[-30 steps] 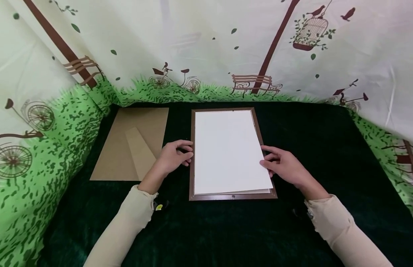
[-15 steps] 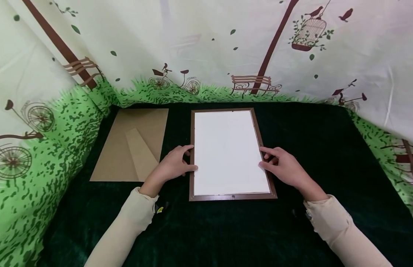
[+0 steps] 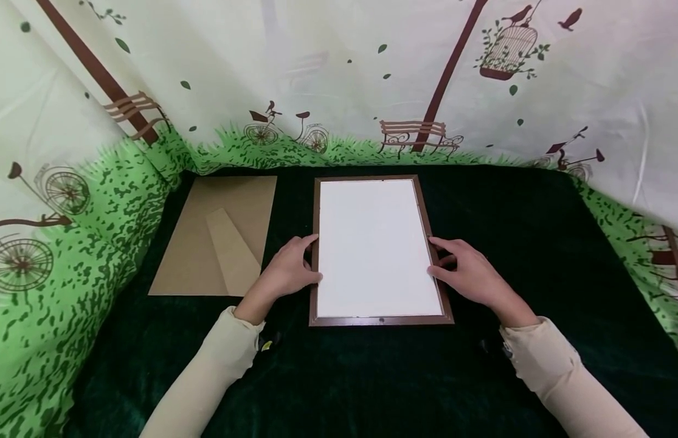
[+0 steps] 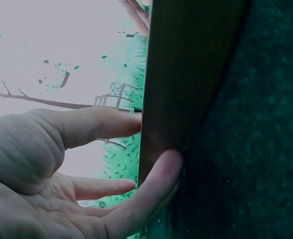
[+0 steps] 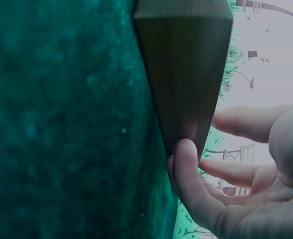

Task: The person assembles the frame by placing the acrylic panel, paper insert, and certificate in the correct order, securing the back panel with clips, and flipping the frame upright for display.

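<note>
A brown picture frame (image 3: 381, 321) lies flat with a white sheet (image 3: 377, 249) set inside its border. My left hand (image 3: 288, 267) holds the frame's left side, thumb at the upper edge and a fingertip against the outer face, as the left wrist view shows. Opposite it, my right hand (image 3: 463, 271) holds the right side in the same way, its thumb over the edge beside the sheet. In the right wrist view a finger (image 5: 186, 164) bends against the outer face of the frame. The underside of the frame is hidden.
A brown backing board (image 3: 180, 243) with a stand flap (image 3: 231, 252) lies to the left, close by my left forearm. Dark green velvet cloth (image 3: 371, 377) covers the table. A printed curtain (image 3: 339, 79) hangs behind and along both sides.
The white sheet, earlier raised at its lower right corner, now lies flat within the frame. My left thumb has moved onto the frame's edge. The right hand has barely shifted.
</note>
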`<state>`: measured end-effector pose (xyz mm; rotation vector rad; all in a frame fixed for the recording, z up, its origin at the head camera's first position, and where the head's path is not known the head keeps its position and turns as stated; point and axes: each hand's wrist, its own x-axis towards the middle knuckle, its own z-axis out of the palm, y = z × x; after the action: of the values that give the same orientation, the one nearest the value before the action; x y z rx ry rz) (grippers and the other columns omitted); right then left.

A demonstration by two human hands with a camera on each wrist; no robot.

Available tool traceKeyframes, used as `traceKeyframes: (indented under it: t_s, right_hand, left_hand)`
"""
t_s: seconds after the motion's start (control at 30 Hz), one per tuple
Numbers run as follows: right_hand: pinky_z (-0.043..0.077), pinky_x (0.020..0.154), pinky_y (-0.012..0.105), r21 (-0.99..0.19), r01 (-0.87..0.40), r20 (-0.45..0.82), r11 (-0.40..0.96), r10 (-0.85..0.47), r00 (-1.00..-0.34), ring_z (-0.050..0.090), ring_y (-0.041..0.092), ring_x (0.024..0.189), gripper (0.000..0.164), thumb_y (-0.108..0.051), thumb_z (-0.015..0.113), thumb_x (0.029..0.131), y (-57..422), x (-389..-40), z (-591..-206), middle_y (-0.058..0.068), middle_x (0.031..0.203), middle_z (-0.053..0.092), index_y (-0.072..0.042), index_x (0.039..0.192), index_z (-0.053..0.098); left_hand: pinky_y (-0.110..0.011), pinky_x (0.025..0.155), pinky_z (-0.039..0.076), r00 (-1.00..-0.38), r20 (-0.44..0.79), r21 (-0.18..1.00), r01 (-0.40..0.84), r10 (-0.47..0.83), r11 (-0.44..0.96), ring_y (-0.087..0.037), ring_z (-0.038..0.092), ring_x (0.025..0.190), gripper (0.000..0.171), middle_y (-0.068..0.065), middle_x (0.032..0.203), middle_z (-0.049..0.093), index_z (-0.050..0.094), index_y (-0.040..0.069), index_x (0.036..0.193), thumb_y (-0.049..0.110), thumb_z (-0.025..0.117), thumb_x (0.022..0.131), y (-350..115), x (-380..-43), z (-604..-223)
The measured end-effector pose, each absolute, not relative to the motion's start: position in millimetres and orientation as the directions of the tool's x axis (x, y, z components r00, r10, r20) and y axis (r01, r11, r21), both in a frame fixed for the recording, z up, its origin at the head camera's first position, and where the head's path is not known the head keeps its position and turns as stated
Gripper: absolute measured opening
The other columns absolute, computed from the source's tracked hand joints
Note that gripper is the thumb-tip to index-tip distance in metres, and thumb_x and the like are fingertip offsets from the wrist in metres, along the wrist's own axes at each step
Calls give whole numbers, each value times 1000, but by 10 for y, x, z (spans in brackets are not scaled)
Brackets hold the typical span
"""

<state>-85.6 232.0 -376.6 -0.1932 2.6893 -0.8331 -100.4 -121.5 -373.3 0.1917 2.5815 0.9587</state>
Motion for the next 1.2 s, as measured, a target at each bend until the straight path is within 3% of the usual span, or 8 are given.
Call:
traceKeyframes:
  t_s: [0.27,0.5,0.7,0.9,1.03,1.2]
  right_hand:
    - [56,76,37,-567,-11,-286,824,-209,-935,63,36,114,70,-28,68,95,2313,-815,-3736,24,141,43,-8,153,36]
    - [57,77,38,-559,-3,-302,829,-207,-931,63,37,114,70,-28,68,94,2351,-812,-3710,25,140,43,-7,153,37]
    - [56,77,39,-548,-4,-305,836,-204,-930,62,37,114,70,-29,67,95,2343,-821,-3719,25,140,42,-8,153,36]
    - [56,77,39,-543,-24,-299,840,-220,-929,63,37,114,70,-29,67,95,2319,-832,-3719,25,140,42,-8,154,35]
    - [56,77,39,-538,-21,-297,843,-213,-931,63,37,114,70,-28,67,95,2332,-828,-3712,25,140,42,-8,154,35]
    - [56,77,38,-546,-19,-292,837,-212,-933,63,37,114,70,-29,67,95,2344,-829,-3707,25,140,42,-8,154,36]
  left_hand:
    - [-25,63,49,-929,-281,669,-10,240,743,-17,61,84,79,-13,136,53,37,12,153,11,77,85,-1213,-997,-3751]
    - [-27,64,49,-910,-280,693,28,305,720,-17,63,87,71,-12,128,56,44,17,150,13,76,86,-1233,-1021,-3766]
    - [-35,80,55,-891,-250,767,56,378,639,-27,66,106,60,-17,142,54,45,11,149,17,69,94,-1497,-1120,-3650]
    - [-45,89,54,-929,-228,801,-8,293,599,-36,58,117,55,-21,142,51,39,7,151,23,58,102,-2030,-1228,-3461]
    - [-37,87,56,-945,-251,816,-91,208,570,-29,59,116,57,-22,142,50,35,8,154,28,53,104,-2419,-1287,-3417]
    - [-27,84,57,-955,-274,809,-164,115,565,-4,64,99,62,-21,142,47,29,9,157,37,49,104,-2888,-1295,-3432]
